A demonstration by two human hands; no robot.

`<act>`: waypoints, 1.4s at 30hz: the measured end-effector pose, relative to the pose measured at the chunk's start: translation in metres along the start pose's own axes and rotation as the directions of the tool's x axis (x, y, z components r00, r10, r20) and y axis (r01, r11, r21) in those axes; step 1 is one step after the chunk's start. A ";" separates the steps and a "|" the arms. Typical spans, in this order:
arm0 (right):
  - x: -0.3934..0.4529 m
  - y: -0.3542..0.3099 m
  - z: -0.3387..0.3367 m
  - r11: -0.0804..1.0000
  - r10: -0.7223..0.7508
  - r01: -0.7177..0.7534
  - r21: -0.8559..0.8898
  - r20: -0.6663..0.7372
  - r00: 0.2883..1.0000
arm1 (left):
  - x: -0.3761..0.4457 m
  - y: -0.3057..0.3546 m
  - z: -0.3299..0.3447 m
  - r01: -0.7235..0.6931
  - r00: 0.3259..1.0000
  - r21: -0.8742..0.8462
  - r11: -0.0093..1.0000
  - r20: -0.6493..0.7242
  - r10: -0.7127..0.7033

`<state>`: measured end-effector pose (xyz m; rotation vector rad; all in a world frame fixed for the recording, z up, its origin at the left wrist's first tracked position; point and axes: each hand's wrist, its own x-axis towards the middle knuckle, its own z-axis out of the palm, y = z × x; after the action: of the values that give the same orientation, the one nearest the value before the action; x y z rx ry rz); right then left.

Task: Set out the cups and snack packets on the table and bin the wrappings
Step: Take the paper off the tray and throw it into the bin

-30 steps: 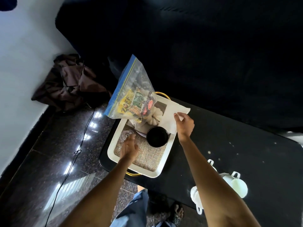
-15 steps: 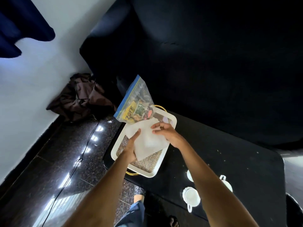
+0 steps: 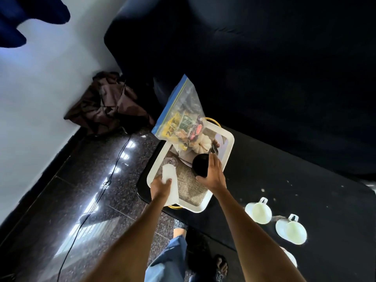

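A white tray (image 3: 227, 147) with a woven mat stands at the left end of the black table (image 3: 284, 180). My left hand (image 3: 159, 186) grips folded white wrapping paper (image 3: 169, 175) over the tray's near left side. My right hand (image 3: 212, 175) holds a black cup (image 3: 200, 164) on the tray. A clear zip bag of snack packets (image 3: 181, 119) leans at the tray's far end. Beside it lie a small white pumpkin-shaped piece (image 3: 200, 144) and a clear glass (image 3: 171, 160). Two white cups (image 3: 258, 212) (image 3: 291, 230) lie on the table to the right; a third (image 3: 290, 257) shows partly.
A dark sofa (image 3: 264, 58) fills the space behind the table. Brown cloth (image 3: 107, 104) is heaped on the floor by the white wall, and a black cable (image 3: 97, 198) runs across the glossy tiles. My legs and a sandalled foot (image 3: 220, 265) are below.
The white paper that both hands held spread over the tray is now folded in my left hand. My right hand has let go of it and taken hold of the black cup.
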<state>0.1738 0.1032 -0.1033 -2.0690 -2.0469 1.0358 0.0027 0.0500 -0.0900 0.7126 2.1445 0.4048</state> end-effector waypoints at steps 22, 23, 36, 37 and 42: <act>-0.187 0.216 -0.139 0.951 0.284 -0.181 0.249 -0.485 0.827 | -0.218 0.104 0.186 -0.418 0.902 0.079 0.905 0.152 0.404; -0.204 0.238 -0.140 0.948 0.306 -0.212 0.239 -0.485 0.819 | -0.236 0.103 0.202 -0.432 0.893 0.084 0.898 0.176 0.414; -0.330 0.434 -0.112 0.825 0.563 -0.488 0.285 -0.332 0.757 | -0.353 0.048 0.357 -0.452 0.845 0.172 0.875 0.396 0.358; -0.328 0.440 -0.111 0.823 0.566 -0.489 0.289 -0.327 0.757 | -0.352 0.047 0.363 -0.460 0.841 0.186 0.868 0.405 0.358; -0.306 0.456 -0.117 0.827 0.560 -0.479 0.295 -0.346 0.753 | -0.347 0.057 0.382 -0.487 0.826 0.217 0.846 0.430 0.365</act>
<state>0.6578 -0.1807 -0.1049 -2.5411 -1.1380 0.6909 0.4991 -0.1026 -0.0841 1.3638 1.6842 0.1318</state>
